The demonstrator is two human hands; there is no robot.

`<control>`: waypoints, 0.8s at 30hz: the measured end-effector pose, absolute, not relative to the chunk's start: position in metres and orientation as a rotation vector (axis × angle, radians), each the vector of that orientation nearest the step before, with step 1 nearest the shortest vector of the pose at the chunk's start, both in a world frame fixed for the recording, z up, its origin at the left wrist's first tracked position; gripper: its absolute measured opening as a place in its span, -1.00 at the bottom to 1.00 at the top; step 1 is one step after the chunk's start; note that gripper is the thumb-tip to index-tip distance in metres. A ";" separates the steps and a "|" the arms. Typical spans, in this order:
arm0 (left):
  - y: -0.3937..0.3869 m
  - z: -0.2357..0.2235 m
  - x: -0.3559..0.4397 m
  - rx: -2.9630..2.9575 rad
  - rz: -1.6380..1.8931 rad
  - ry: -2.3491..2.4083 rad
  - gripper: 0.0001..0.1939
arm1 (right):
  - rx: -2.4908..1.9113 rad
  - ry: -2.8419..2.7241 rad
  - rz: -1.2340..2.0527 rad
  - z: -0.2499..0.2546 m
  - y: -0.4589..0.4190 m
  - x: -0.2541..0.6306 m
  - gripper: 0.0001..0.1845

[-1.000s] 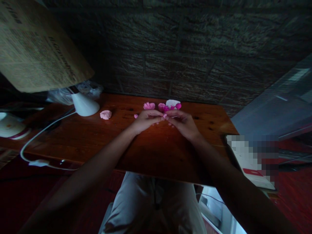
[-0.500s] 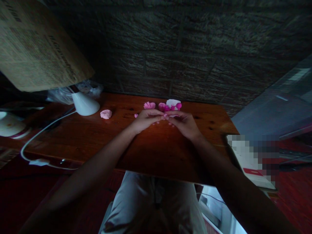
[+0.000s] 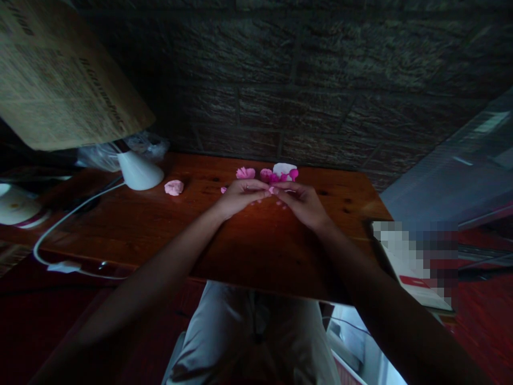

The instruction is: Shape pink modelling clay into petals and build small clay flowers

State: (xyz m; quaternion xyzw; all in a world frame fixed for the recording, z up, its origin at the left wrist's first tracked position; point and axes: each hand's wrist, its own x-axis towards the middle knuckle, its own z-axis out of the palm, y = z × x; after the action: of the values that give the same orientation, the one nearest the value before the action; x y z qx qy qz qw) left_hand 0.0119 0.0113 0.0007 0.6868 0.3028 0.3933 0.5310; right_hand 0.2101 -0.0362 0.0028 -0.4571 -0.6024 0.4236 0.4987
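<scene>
My left hand [image 3: 242,197] and my right hand [image 3: 301,202] meet over the wooden table, fingertips together. Both are closed on a small pink piece [image 3: 272,190] of soft-looking, clay-like material. Just beyond them lie a ruffled pink lump [image 3: 245,172], a second pink lump [image 3: 265,175] and bright magenta pieces [image 3: 294,175] beside a white piece [image 3: 284,169]. A tiny pink bit [image 3: 223,190] rests left of my left hand. Farther left sits a pale pink crumpled lump [image 3: 173,187]. My fingers partly hide the held piece.
A lamp with a white base [image 3: 140,172] and a printed shade [image 3: 72,80] stands on the table [image 3: 256,251] at left. Its white cord [image 3: 54,235] hangs over the front edge. A brick wall [image 3: 256,69] rises behind. A book-like object [image 3: 417,280] lies at the right edge.
The pink piece between my fingertips shows slightly more than before. Otherwise my hands and the things on the table keep their places.
</scene>
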 end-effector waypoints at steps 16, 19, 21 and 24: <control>0.017 -0.004 0.011 1.426 0.931 0.807 -0.80 | -1.070 -1.301 1.049 0.003 -0.033 0.210 -0.71; 0.016 -0.003 0.012 1.390 0.926 0.786 -0.81 | -1.030 -1.214 1.131 0.003 -0.034 0.209 -0.72; 0.014 -0.001 0.012 1.383 0.916 0.763 -0.81 | -1.017 -1.173 1.178 0.003 -0.034 0.209 -0.71; 0.011 0.002 0.012 1.403 0.883 0.738 -0.82 | -1.019 -1.158 1.210 0.002 -0.034 0.209 -0.69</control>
State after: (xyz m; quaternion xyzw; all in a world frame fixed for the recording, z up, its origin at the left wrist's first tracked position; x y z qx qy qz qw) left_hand 0.0119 0.0111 0.0020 0.6093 0.3203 0.3832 0.6159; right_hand 0.2087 -0.0344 0.0020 -0.4317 -0.4906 0.5126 0.5569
